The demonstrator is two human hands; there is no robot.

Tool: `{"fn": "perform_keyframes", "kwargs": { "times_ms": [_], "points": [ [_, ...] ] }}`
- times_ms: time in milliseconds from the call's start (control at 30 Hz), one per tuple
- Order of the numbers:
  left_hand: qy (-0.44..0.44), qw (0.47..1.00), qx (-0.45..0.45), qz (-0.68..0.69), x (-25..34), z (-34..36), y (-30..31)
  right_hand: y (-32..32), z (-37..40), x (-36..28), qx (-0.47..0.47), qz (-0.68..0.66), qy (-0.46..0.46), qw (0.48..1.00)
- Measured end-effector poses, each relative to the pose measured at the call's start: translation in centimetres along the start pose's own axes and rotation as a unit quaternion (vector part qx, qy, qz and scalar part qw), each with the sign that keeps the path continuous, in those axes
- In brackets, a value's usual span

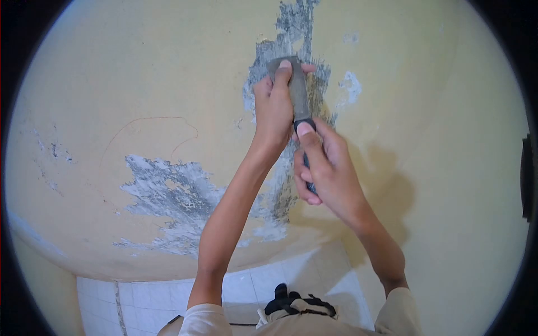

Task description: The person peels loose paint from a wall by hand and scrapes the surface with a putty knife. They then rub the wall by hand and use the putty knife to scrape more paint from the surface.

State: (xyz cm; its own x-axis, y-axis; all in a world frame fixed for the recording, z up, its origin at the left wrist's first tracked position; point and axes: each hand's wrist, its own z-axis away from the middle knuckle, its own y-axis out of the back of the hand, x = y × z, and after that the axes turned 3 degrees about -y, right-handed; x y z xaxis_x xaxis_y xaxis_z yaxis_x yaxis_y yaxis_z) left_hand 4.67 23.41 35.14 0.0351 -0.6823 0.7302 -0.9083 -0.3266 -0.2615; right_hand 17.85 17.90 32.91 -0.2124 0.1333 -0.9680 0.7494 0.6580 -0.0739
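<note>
A putty knife (301, 98) with a flat grey metal blade and a dark handle is held up in front of the wall. My right hand (326, 162) is wrapped round its handle, thumb laid along the top near the blade. Up at the broad end of the blade, my left hand (276, 106) pinches the metal, thumb on the face and fingers behind. The blade overlaps a scraped grey patch (294, 25) of the wall where the paint is gone.
Yellowish painted wall (185, 73) surrounds the patch. Lower left is another bare, flaking patch (174, 196). A thin reddish curved line (151, 118) marks the paint. White tiled floor (140, 302) lies below, and a dark object (525, 179) sits at the right edge.
</note>
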Motion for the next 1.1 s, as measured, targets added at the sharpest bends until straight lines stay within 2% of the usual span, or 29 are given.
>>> {"fn": "perform_keyframes", "kwargs": {
  "times_ms": [33,133,167,267,333,367,433,467,500,567,633,700,767,800,900,1000,1100],
  "points": [
    [-0.007,1.0,-0.001,-0.026,-0.6,-0.2,0.3,-0.1,-0.6,-0.3,-0.003,0.0,0.006,1.0],
    [-0.045,0.999,-0.011,0.002,4.0,-2.3,-0.7,-0.6,-2.7,-2.4,-0.03,0.0,0.124,0.992],
    [-0.048,0.999,-0.011,0.0,3.7,-2.3,-0.7,-0.5,-2.5,-2.4,-0.033,0.0,0.127,0.991],
    [-0.007,0.999,0.004,-0.033,1.3,-0.3,0.1,-0.4,-0.8,-1.3,-0.024,0.014,0.067,0.997],
    [-0.015,1.0,0.013,-0.014,1.2,-0.5,0.1,-0.3,-0.5,-0.4,-0.022,0.019,0.025,0.999],
    [-0.016,1.0,0.018,0.006,1.6,-0.5,-0.1,-0.5,-1.0,-0.9,-0.019,0.019,0.027,0.999],
    [-0.031,0.999,-0.006,-0.009,2.9,-1.8,-0.2,-1.1,-2.3,-2.6,-0.019,-0.012,0.108,0.994],
    [-0.029,0.999,-0.012,0.0,3.5,-2.1,-0.3,-1.2,-2.2,-2.7,-0.018,-0.011,0.109,0.994],
    [-0.033,0.999,-0.019,0.009,4.1,-2.7,-0.3,-1.1,-1.9,-2.7,-0.014,-0.002,0.09,0.996],
    [-0.049,0.999,-0.004,0.013,1.6,-1.8,0.2,-1.0,-1.3,-2.0,-0.013,0.011,0.075,0.997],
    [-0.043,0.999,-0.002,0.022,1.2,-1.2,0.2,-0.7,-1.2,-1.1,-0.001,0.019,0.018,1.0],
    [-0.023,1.0,-0.012,0.007,2.5,-1.9,-0.3,-0.9,-1.8,-1.6,0.013,0.007,0.036,0.999],
    [0.028,0.996,-0.059,0.059,3.4,-2.4,-0.9,-1.1,-1.9,-2.7,0.039,-0.021,0.055,0.998],
    [-0.015,0.998,-0.046,0.027,2.2,-2.1,-0.8,-0.8,-1.4,-2.1,0.035,-0.02,0.052,0.998],
    [-0.054,0.997,-0.016,0.055,-1.0,-1.4,-0.4,-0.6,-0.9,-0.3,0.027,0.003,0.024,0.999],
    [-0.006,0.998,-0.052,0.032,3.4,-2.6,-1.0,-1.0,-1.6,-2.8,0.047,-0.013,0.039,0.998],
    [-0.016,0.998,-0.041,0.047,1.7,-1.9,-1.1,-0.5,-0.9,-3.1,0.036,-0.025,0.034,0.998]
  ]
}}
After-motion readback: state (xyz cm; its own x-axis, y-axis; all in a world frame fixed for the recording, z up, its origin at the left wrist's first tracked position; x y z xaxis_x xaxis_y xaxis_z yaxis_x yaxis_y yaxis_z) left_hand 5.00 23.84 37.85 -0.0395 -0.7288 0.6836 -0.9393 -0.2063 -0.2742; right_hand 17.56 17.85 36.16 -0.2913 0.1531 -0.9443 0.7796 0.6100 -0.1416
